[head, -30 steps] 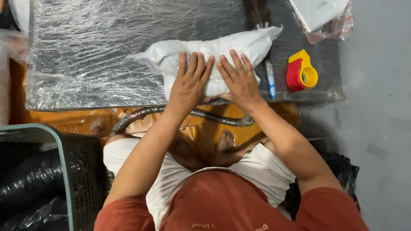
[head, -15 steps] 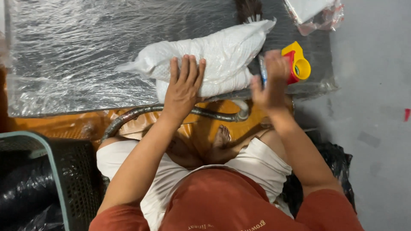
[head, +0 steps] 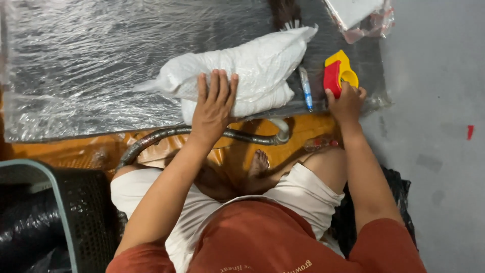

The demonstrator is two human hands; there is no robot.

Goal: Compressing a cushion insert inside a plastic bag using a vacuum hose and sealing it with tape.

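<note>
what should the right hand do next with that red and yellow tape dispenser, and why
Probably close around the tape dispenser and lift it. The right hand only touches its near edge, fingers not wrapped, while the left hand lies flat on the white bag, holding it in place.

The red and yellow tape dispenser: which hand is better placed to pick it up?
Right. The right hand already touches the tape dispenser, while the left hand lies flat on the white bag.
</note>
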